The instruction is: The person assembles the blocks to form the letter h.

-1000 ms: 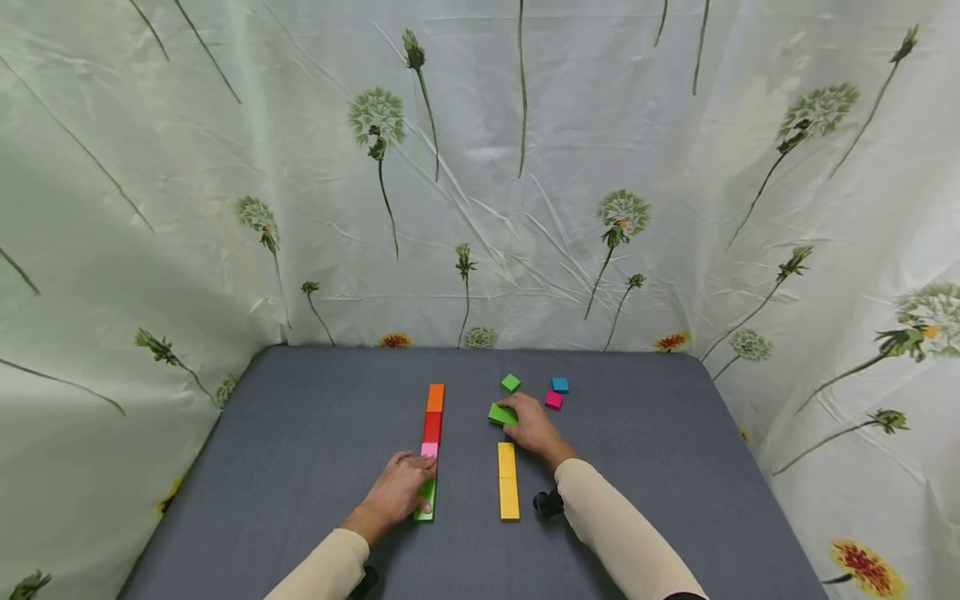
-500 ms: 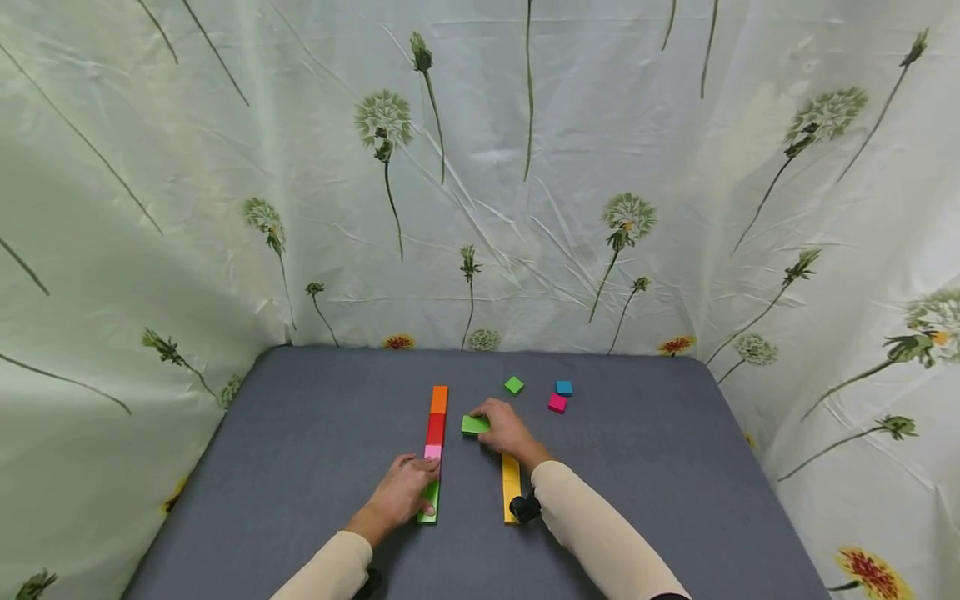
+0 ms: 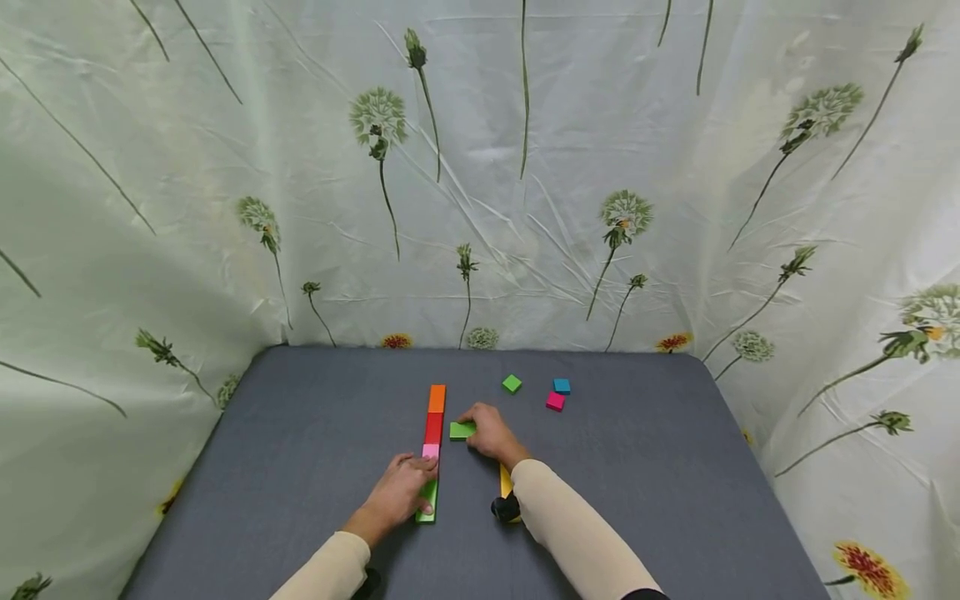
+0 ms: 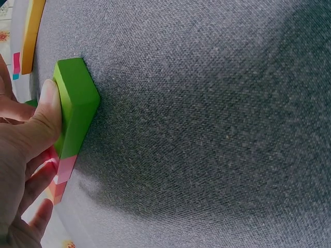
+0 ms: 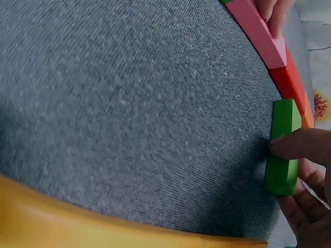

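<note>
My right hand point(image 3: 491, 433) pinches a green block point(image 5: 283, 137) between thumb and fingers, lying crosswise just right of the red block point(image 3: 434, 427). That red block belongs to a straight row on the table, between an orange block point(image 3: 437, 398) at the far end and a pink block point(image 3: 431, 450). At the row's near end lies another green block point(image 4: 76, 98). My left hand point(image 3: 399, 490) rests on the row from the left, its thumb on this green block and fingertips on the pink one. In the right wrist view, the left fingertips point(image 5: 275, 23) touch the pink block's top.
Yellow blocks point(image 3: 505, 479) lie end to end right of the row, partly hidden under my right forearm. Farther back on the grey table point(image 3: 637, 467) are a small green block point(image 3: 512, 383), a blue block point(image 3: 561, 386) and a magenta block point(image 3: 555, 402). Flowered curtains point(image 3: 480, 167) surround the table.
My right hand has carried the green block left, from behind the yellow blocks to beside the row, and turned it square across. My left hand stays in place.
</note>
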Action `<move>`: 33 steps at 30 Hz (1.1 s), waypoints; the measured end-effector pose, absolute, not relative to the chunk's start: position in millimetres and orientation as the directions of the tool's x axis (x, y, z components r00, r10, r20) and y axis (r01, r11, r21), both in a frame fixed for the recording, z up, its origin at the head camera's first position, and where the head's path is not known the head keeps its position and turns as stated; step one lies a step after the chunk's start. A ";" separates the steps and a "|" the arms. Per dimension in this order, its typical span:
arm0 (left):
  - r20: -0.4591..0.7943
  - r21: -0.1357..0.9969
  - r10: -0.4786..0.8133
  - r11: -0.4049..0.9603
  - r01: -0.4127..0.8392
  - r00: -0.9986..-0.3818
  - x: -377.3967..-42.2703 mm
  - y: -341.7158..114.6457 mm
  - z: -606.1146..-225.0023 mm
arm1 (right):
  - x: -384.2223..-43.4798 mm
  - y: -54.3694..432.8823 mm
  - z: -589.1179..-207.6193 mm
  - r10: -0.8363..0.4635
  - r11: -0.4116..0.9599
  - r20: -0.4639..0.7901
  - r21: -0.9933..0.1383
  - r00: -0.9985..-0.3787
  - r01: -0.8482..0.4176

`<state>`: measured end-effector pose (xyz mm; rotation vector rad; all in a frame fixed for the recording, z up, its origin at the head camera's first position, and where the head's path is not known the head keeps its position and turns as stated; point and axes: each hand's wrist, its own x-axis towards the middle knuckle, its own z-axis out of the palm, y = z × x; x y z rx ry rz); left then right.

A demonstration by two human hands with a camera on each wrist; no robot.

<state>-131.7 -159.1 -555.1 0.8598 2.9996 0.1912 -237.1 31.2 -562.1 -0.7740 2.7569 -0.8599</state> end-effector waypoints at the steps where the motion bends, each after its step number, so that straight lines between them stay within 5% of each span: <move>1: 0.020 0.123 0.525 0.843 0.523 -0.851 -131.5 -159.0 -555.1 | -237.0 30.7 -562.7 -0.515 0.702 0.007 -0.570 -0.857 -0.427; 33: 0.022 0.084 0.550 0.831 0.550 -0.835 -132.3 -161.7 -553.9 | -233.3 28.1 -573.8 -0.531 0.611 0.039 -0.674 -0.846 -0.414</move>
